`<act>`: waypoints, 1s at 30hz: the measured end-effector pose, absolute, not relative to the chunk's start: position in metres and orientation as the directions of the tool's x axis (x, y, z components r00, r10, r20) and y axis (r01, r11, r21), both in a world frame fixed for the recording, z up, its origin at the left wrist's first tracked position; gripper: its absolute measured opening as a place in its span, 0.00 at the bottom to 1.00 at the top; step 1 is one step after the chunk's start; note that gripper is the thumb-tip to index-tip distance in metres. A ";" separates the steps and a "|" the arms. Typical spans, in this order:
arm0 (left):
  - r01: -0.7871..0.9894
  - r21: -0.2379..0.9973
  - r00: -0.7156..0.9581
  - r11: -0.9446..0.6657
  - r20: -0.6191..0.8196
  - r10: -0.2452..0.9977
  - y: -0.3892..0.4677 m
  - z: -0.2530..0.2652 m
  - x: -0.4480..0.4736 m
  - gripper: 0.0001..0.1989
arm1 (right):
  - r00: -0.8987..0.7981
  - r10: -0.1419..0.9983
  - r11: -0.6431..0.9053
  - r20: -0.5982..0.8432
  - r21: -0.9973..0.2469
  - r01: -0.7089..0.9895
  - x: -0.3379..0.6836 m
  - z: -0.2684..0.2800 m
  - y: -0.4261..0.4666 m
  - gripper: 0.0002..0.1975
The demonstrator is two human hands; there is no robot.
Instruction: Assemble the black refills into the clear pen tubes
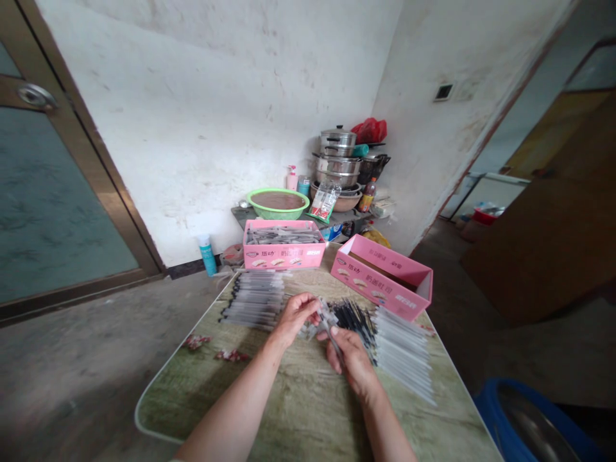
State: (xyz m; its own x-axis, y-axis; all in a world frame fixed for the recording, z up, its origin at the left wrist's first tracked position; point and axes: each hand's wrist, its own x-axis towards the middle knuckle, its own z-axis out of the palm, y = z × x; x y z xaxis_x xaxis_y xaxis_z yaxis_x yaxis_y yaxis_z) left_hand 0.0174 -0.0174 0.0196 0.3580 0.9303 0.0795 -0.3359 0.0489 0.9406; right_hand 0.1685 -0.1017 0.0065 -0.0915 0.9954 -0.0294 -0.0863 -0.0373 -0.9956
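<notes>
My left hand (299, 314) is closed in a pinch at the middle of the table, by a cluster of small greyish clear pieces (328, 316) that look like pen caps. Close beside it, my right hand (350, 357) is wrapped round a slim grey pen (337, 350), its top end near the left fingertips. What the left fingers pinch is too small to make out. Left of my hands lies a row of clear pens (257, 298) with dark ends. Black, thin pen refills (356, 321) are heaped behind my right hand, and translucent pen tubes (404, 353) lie to their right.
At the table's (231, 398) far edge stand a pink box (283, 256) full of pens and a second pink box (385, 279). Behind them a low shelf bears a green basin (278, 204) and stacked pots (338, 160). A blue tub (495, 410) is at lower right.
</notes>
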 end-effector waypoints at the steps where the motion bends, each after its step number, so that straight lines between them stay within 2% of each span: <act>1: -0.346 0.937 0.381 0.058 0.084 0.921 -0.018 0.020 0.018 0.20 | -0.118 0.992 -0.060 -0.039 -0.982 -0.177 0.170 0.007 -0.102 0.25; 4: -0.371 0.924 0.461 0.092 0.097 0.882 -0.021 0.022 0.019 0.21 | -0.158 0.987 -0.077 -0.022 -0.933 -0.353 0.172 0.009 -0.104 0.21; 6: -0.372 0.923 0.502 0.101 0.108 0.858 -0.022 0.022 0.019 0.21 | -0.189 0.982 -0.105 -0.028 -0.906 -0.411 0.172 0.011 -0.105 0.21; 10: -0.361 0.928 0.509 0.090 0.115 0.853 -0.025 0.023 0.020 0.19 | -0.269 0.962 -0.147 -0.037 -0.905 -0.399 0.173 0.010 -0.104 0.21; 12: -0.357 0.930 0.488 0.086 0.108 0.866 -0.026 0.022 0.023 0.19 | -0.247 0.969 -0.118 -0.031 -0.931 -0.346 0.174 0.008 -0.104 0.22; 14: -0.354 0.931 0.453 0.086 0.091 0.887 -0.024 0.020 0.024 0.19 | -0.157 0.988 -0.037 -0.002 -0.976 -0.216 0.174 0.007 -0.103 0.23; 16: -0.370 0.925 0.360 0.088 0.055 0.931 -0.018 0.018 0.022 0.20 | -0.053 0.994 0.097 0.095 -0.994 0.052 0.172 0.006 -0.105 0.23; 17: -0.386 0.918 0.295 0.088 0.033 0.955 -0.015 0.017 0.019 0.21 | -0.020 0.985 0.170 0.170 -0.960 0.223 0.171 0.006 -0.106 0.23; 19: -0.438 0.897 0.132 0.058 0.000 0.991 -0.006 0.015 0.010 0.22 | -0.012 0.947 0.278 0.321 -0.800 0.532 0.168 0.006 -0.109 0.22; 21: -0.454 0.889 0.088 0.054 -0.016 0.996 0.000 0.014 0.002 0.23 | -0.026 0.909 0.311 0.416 -0.635 0.707 0.165 0.005 -0.109 0.20; 24: -0.430 0.900 0.136 0.064 -0.006 0.991 0.001 0.014 -0.001 0.23 | 0.027 0.892 0.250 0.451 -0.543 0.802 0.168 0.000 -0.106 0.20; 27: -0.341 0.940 0.205 0.025 0.048 0.978 -0.005 0.012 0.009 0.23 | 0.159 0.879 0.125 0.449 -0.541 0.832 0.182 -0.005 -0.101 0.22; 30: -0.178 0.983 0.251 -0.056 0.100 0.963 -0.009 0.007 0.018 0.22 | 0.292 0.839 -0.001 0.459 -0.535 0.845 0.202 -0.008 -0.098 0.25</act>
